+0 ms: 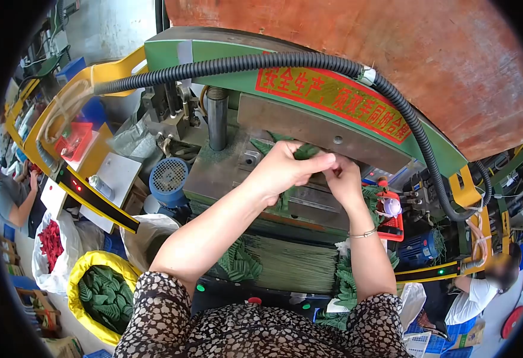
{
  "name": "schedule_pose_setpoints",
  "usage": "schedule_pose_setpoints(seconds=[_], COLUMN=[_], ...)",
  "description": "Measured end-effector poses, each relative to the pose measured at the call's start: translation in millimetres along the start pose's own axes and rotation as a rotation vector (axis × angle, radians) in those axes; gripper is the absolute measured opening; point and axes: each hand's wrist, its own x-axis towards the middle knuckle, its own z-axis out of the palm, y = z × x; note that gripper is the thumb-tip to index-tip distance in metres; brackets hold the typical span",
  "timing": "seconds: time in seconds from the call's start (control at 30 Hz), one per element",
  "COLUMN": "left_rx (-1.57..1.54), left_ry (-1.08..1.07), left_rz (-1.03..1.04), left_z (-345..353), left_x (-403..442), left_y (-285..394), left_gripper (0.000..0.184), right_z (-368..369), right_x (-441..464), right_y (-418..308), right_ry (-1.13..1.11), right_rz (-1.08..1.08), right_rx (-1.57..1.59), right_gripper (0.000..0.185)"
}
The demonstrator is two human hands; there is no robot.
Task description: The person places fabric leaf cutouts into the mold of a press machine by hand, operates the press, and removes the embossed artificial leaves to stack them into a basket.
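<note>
My left hand (288, 170) is closed, thumb forward, on a green artificial leaf (306, 151) that shows above its fingers. Close beside it, my right hand (343, 179) has its fingers pinched together; whatever is between them is hidden. Both hands are over the metal bed of a green press (213, 51), in front of its upper steel block (309, 128). More green leaf pieces (262, 145) lie on the bed behind my left hand. Below my arms are a bundle of thin green stems (297, 265), a pile of leaves (237, 262) and further leaves (345, 286) on the right.
A black corrugated hose (309, 59) arches across the press. Yellow-black sensor bars (94, 197) flank me. A yellow sack of leaves (103, 259) and a bag of red pieces (51, 244) stand left. A red basket (392, 224) is right. Other people sit at both sides.
</note>
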Motion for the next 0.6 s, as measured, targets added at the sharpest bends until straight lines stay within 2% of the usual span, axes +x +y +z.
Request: schedule_pose_setpoints(seconds=[0.03,0.13,0.17,0.23,0.27,0.37,0.4,0.47,0.6], left_rx=[0.0,1.1,1.101,1.303,1.306,1.301,1.305,1.283,1.294], left_ry=[-0.003,0.36,0.367,0.552,0.553,0.438,0.445,0.443,0.449], left_rz=[0.002,0.321,0.319,0.267,0.267,0.253,0.253,0.244,0.205], left_z=[-5.8,-47.4,-61.2,-84.0,-81.8,-68.5,-65.7,-58.5,-60.2], left_x=[3.0,9.5,4.9,0.5,-0.7,-10.4,-11.5,-12.7,-13.4], left_y=[-6.0,-36.4,-36.7,-29.5,-26.8,-25.1,-25.2,-25.6,-31.8], left_gripper=[0.024,0.028,0.028,0.031,0.031,0.029,0.029,0.029,0.028], right_z=[2.5,7.1,7.9,10.2,14.8,42.7,53.6,67.3,66.9], right_x=[-2.0,-2.5,-2.0,5.6,13.5,52.8,65.9,82.5,86.4], right_y=[4.6,7.1,1.4,-10.7,-11.9,-8.5,-11.2,-23.6,-25.9], right_ry=[0.03,0.083,0.1,0.144,0.144,0.298,0.293,0.468,0.441], right_rz=[-0.012,-0.04,0.016,0.122,0.12,0.066,0.062,0.04,0.002], right_rx=[0.062,0.188,0.296,0.517,0.52,0.946,0.951,1.343,1.495], right_gripper=[0.02,0.016,0.015,0.015,0.015,0.027,0.027,0.033,0.026])
